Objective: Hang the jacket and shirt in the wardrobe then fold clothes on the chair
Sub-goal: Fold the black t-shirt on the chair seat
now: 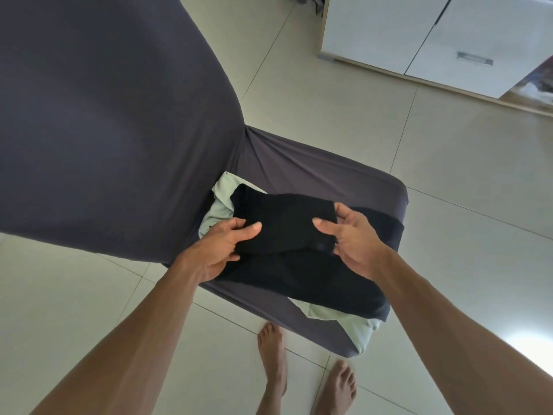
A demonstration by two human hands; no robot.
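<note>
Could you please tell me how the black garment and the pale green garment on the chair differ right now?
The black garment is gripped by the left hand and right hand; the pale green garment lies untouched. Black sits on top, pale green underneath, mostly covered. Both rest on the chair seat.

Dim, flat indoor light, soft shadows only. One blown-out glare patch on the floor tiles point(529, 345) at lower right suggests light entering from that side. Strong wide-angle distortion: tile lines bow, chair back point(98, 115) balloons at left, forearms stretch toward the bottom corners. Black garment point(287, 223) reads as detail-less dark mass. Mostly sharp centre, softer edges.
</note>
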